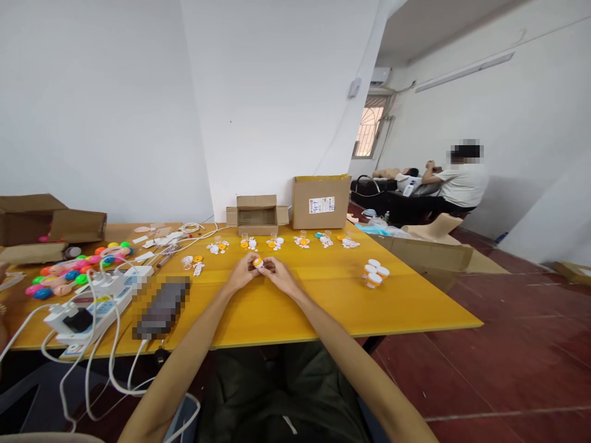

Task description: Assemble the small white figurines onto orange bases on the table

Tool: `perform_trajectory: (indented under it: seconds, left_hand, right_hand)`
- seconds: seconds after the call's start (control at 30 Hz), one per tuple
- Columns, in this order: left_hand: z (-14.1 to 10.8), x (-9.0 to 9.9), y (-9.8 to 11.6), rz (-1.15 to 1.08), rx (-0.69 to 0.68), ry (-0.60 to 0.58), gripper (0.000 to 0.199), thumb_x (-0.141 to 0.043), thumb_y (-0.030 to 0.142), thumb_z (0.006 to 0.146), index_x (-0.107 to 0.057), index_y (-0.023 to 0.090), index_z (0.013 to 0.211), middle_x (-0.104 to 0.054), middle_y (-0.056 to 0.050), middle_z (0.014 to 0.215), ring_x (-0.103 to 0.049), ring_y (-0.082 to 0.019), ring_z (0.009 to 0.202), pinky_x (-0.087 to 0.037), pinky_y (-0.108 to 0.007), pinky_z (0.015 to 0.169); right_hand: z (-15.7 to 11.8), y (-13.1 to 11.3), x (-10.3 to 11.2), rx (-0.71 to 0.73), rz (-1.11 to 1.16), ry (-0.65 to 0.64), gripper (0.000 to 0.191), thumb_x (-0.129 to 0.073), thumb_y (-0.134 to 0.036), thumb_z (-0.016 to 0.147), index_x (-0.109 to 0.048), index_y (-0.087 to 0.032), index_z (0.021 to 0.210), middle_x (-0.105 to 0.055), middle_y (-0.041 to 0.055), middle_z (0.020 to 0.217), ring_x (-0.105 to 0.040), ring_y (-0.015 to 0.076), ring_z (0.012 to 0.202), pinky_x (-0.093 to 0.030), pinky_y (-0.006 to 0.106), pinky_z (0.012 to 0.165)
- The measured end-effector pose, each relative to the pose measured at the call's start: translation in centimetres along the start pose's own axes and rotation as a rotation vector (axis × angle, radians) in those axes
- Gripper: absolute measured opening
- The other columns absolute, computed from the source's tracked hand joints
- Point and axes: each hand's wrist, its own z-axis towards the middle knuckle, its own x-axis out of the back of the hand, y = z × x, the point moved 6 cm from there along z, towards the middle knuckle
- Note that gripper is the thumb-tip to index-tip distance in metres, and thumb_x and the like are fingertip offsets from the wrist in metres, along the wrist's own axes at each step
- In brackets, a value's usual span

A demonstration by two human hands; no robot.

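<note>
Over the yellow table [295, 314], my left hand [240, 275] and my right hand [281, 277] meet around a small round white and orange piece [258, 263]. The fingers of both are closed on it, and they cover part of its sides. Beyond my hands runs a row of small piles of parts: white pieces [252, 244], orange rings [244, 245] and clear cups [303, 234]. Off to the right stands a group of several small tubs with white lids and orange bands [373, 279].
An open cardboard box [257, 215] and a closed carton [320, 203] stand against the wall. On the left lie a dark pixelated phone [161, 306], a power strip [108, 304] with loose cables, and colourful balls [42, 290]. Another person [464, 184] sits far right.
</note>
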Motion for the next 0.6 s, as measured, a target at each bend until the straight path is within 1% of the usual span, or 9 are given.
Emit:
perform_trajectory:
  seconds: [0.07, 0.13, 0.3, 0.47, 0.6]
  left_hand:
    - [0.2, 0.0, -0.6, -0.085, 0.051, -0.005, 0.040, -0.080, 0.035, 0.068, -0.058, 0.020, 0.098, -0.069, -0.002, 0.095, -0.066, -0.018, 0.088, -0.053, -0.031, 0.083]
    - [0.3, -0.1, -1.0, -0.120, 0.090, -0.017, 0.043, -0.082, 0.034, 0.066, -0.058, 0.020, 0.099, -0.069, -0.003, 0.096, -0.068, -0.018, 0.091, -0.053, -0.032, 0.084]
    - [0.3, 0.0, -1.3, -0.100, 0.106, -0.025, 0.044, -0.083, 0.034, 0.065, -0.060, 0.020, 0.099, -0.069, -0.003, 0.097, -0.068, -0.018, 0.090, -0.054, -0.032, 0.083]
    - [0.3, -0.4, -0.9, -0.077, 0.055, -0.035, 0.040, -0.080, 0.026, 0.065, -0.061, 0.020, 0.100, -0.069, -0.002, 0.096, -0.066, -0.016, 0.086, -0.054, -0.030, 0.081]
    - [0.1, -0.4, -0.2, 0.056, -0.008, -0.018, 0.032, -0.075, 0.024, 0.070, -0.064, 0.019, 0.099, -0.071, -0.002, 0.095, -0.066, -0.017, 0.087, -0.053, -0.030, 0.082]
  right_hand:
    - [0.1, -0.1, 0.2, -0.004, 0.015, -0.018, 0.023, -0.071, -0.027, 0.077, -0.063, -0.022, 0.097, -0.073, 0.0039, 0.101, -0.070, 0.0187, 0.091, -0.056, 0.034, 0.086]
    - [0.2, -0.2, 0.3, -0.008, 0.050, -0.043, 0.024, -0.073, -0.024, 0.074, -0.064, -0.022, 0.096, -0.074, 0.0034, 0.100, -0.070, 0.0190, 0.091, -0.056, 0.035, 0.086]
    - [0.6, 0.1, 0.6, -0.033, 0.133, -0.085, 0.026, -0.077, -0.025, 0.068, -0.066, -0.021, 0.091, -0.074, 0.0019, 0.094, -0.070, 0.0197, 0.090, -0.055, 0.035, 0.087]
    - [0.8, 0.7, 1.3, -0.073, 0.175, -0.009, 0.023, -0.078, -0.030, 0.067, -0.066, -0.020, 0.084, -0.074, 0.0023, 0.087, -0.069, 0.0193, 0.085, -0.055, 0.033, 0.082]
    - [0.8, 0.8, 1.6, -0.079, 0.166, 0.058, 0.022, -0.076, -0.031, 0.066, -0.067, -0.020, 0.082, -0.073, 0.0025, 0.081, -0.069, 0.0187, 0.079, -0.055, 0.031, 0.076]
